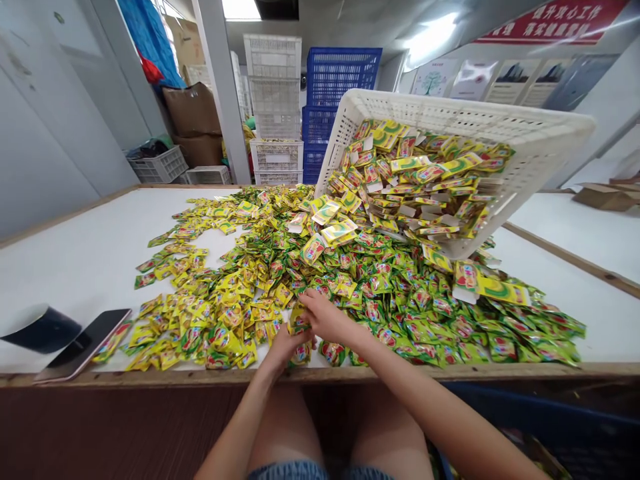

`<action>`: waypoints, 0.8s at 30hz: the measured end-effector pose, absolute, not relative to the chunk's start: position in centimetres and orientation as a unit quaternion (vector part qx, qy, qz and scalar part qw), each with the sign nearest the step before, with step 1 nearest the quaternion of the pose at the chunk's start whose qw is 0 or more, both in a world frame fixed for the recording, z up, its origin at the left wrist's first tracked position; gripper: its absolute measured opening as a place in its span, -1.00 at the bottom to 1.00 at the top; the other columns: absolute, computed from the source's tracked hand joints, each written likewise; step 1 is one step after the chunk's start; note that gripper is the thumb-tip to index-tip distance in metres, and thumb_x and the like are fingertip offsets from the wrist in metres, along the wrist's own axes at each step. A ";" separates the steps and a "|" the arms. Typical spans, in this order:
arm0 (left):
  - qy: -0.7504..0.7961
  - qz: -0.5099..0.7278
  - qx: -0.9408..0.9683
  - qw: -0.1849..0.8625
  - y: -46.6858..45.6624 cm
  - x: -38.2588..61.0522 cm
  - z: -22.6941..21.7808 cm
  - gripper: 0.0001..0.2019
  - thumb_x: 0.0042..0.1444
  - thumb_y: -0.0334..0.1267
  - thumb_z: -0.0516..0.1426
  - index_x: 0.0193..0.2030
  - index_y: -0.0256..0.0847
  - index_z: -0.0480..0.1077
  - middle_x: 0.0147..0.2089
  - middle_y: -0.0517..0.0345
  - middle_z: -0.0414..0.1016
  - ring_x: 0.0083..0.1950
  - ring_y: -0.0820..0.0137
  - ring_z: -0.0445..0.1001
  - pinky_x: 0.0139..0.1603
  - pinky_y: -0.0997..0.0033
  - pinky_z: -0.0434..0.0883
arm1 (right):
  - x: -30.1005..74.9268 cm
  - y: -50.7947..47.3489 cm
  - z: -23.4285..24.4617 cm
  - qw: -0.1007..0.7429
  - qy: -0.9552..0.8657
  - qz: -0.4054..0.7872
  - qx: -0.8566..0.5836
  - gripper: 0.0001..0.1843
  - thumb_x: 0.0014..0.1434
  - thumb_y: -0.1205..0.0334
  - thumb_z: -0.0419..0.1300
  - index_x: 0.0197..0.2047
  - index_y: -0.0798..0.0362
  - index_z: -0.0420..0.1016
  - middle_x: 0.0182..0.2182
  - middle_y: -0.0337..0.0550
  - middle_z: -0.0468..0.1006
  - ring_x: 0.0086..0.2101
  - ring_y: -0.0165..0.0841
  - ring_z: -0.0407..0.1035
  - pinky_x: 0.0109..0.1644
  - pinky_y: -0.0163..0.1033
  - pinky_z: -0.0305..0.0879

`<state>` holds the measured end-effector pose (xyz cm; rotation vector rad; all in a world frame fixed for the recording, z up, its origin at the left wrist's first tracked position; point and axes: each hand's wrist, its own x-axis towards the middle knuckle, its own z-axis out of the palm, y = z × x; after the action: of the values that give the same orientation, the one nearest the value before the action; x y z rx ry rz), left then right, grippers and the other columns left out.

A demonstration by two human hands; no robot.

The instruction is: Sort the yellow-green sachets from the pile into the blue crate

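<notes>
A wide heap of small yellow and green sachets (280, 267) covers the white table (75, 253). A white plastic crate (540, 143) lies tipped on its side at the back right, and sachets spill out of it onto the heap. My left hand (286, 345) is at the table's front edge, fingers curled round a small stack of sachets (299, 320). My right hand (327, 317) rests just beside it on the heap, fingers pinched on the same stack.
A phone (85, 343) lies at the front left edge beside a dark curved object (37, 330). White crates (273, 87) and blue crates (340, 77) stand stacked behind the table, with cardboard boxes (193, 113) at the back left. A blue bin (560, 420) sits below the table at right.
</notes>
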<state>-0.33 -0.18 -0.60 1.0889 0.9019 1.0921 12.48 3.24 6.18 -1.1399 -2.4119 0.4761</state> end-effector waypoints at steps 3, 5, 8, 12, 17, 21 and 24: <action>0.396 0.477 0.481 0.620 -0.1 -0.3 -0.7 -0.77 -0.10 -0.16 0.19 -0.37 -0.31 0.44 -0.61 0.18 0.46 -0.57 0.39 0.41 -0.46 0.43 0.32 | 11.8 3.0 6.8 0.163 -0.887 0.130 -0.413 -0.86 -0.01 0.50 0.05 -0.37 0.09 0.25 -0.30 -0.13 0.28 -0.31 -0.37 0.22 -0.28 -0.33 0.13; 0.400 0.478 0.483 0.615 -0.1 -0.3 -0.7 -0.78 -0.10 -0.17 0.19 -0.38 -0.31 0.44 -0.61 0.18 0.47 -0.57 0.40 0.41 -0.45 0.44 0.32 | 11.5 2.7 7.0 0.161 -0.882 0.117 -0.428 -0.79 -0.06 0.55 0.07 -0.33 0.10 0.25 -0.29 -0.11 0.29 -0.30 -0.36 0.22 -0.28 -0.32 0.13; 0.408 0.483 0.482 0.606 -0.2 -0.2 -0.6 -0.78 -0.10 -0.17 0.17 -0.38 -0.31 0.44 -0.57 0.18 0.48 -0.53 0.40 0.43 -0.43 0.46 0.32 | 11.4 2.4 6.7 0.194 -0.867 0.154 -0.433 -0.62 -0.09 0.58 0.09 -0.17 0.10 0.21 -0.28 -0.12 0.33 -0.31 -0.36 0.25 -0.30 -0.33 0.14; 0.407 0.481 0.501 0.594 -0.3 -0.1 -0.1 -0.79 -0.08 -0.18 0.15 -0.39 -0.32 0.43 -0.55 0.16 0.49 -0.47 0.37 0.44 -0.40 0.45 0.33 | 12.1 2.5 6.2 0.238 -0.856 0.216 -0.404 -0.67 0.00 0.51 0.14 -0.15 0.06 0.24 -0.33 -0.19 0.39 -0.32 -0.37 0.29 -0.29 -0.33 0.16; 0.409 0.465 0.515 0.593 -0.3 -0.1 0.0 -0.81 -0.11 -0.20 0.16 -0.43 -0.32 0.45 -0.55 0.15 0.49 -0.44 0.36 0.45 -0.31 0.40 0.35 | 12.7 2.7 5.7 0.286 -0.856 0.153 -0.402 -0.83 -0.05 0.31 0.29 -0.34 0.07 0.41 -0.24 -0.13 0.36 -0.17 -0.28 0.20 -0.10 -0.19 0.13; 0.450 0.467 0.508 0.568 -0.2 -0.3 -0.7 -0.82 -0.21 -0.27 0.22 -0.41 -0.31 0.46 -0.46 0.15 0.52 -0.38 0.35 0.44 -0.27 0.42 0.35 | 12.6 2.1 4.3 0.272 -0.858 0.150 -0.408 -0.87 0.07 0.27 0.19 -0.49 0.06 0.46 -0.19 -0.13 0.35 -0.12 -0.26 0.14 -0.05 -0.12 0.09; 0.460 0.474 0.499 0.561 -0.1 -0.5 -1.3 -0.76 -0.21 -0.25 0.23 -0.34 -0.30 0.45 -0.38 0.13 0.53 -0.31 0.33 0.44 -0.22 0.41 0.34 | 12.9 1.1 3.3 0.288 -0.846 0.183 -0.411 -0.85 0.15 0.27 0.10 -0.41 0.03 0.47 -0.16 -0.14 0.36 -0.13 -0.28 0.16 -0.07 -0.14 0.09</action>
<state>-0.49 -0.07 -1.26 1.1763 1.0834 1.1162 12.87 1.07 3.29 -1.0981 -2.2584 0.4878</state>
